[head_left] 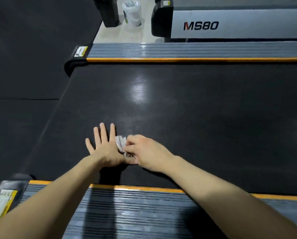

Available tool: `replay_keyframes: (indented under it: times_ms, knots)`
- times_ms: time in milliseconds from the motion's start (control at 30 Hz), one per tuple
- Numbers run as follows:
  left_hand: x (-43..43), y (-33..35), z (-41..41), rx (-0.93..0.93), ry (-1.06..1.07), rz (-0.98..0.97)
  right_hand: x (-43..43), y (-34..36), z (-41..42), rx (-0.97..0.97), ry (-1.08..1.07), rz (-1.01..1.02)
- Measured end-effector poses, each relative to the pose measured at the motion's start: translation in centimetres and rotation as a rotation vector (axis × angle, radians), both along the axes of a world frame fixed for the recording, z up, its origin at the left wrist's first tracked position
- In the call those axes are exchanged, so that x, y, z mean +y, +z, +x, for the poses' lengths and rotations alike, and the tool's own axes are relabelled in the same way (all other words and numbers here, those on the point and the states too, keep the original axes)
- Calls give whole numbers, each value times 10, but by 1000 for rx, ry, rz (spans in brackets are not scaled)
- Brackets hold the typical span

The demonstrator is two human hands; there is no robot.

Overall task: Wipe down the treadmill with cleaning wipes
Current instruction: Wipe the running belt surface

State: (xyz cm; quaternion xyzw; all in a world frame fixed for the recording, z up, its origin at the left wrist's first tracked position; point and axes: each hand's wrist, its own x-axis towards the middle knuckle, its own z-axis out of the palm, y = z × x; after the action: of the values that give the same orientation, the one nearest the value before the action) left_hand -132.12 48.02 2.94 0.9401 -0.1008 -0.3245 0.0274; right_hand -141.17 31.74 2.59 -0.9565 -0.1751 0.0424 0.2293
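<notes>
The black treadmill belt [196, 104] runs across the middle of the head view, between two ribbed grey side rails with orange edges. My left hand [103, 149] lies flat on the belt with its fingers spread and straight. Right beside it, my right hand [144, 152] pinches a crumpled whitish cleaning wipe [121, 143] against the belt. The wipe sits between the two hands, and my right fingers hide part of it.
The near side rail [135, 213] lies under my forearms; the far rail [196, 50] is beyond the belt. Behind it stands another treadmill marked MS80 [201, 25]. A white wipes canister [132, 12] and a dark container [109, 11] stand on the pale floor. Dark mats lie left.
</notes>
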Motion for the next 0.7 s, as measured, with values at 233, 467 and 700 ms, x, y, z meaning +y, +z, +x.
replay_keyframes:
  times_ms: [233, 467, 700]
  knots:
    - [1, -7, -1, 76, -15, -21, -167, -11, 48, -129, -1222, -107]
    - [1, -4, -1, 88, -29, -1, -2, -22, 34, -110, -94, -25]
    - [1, -1, 0, 101, -28, 1, -174, -9, -4, -98, -1180, -50]
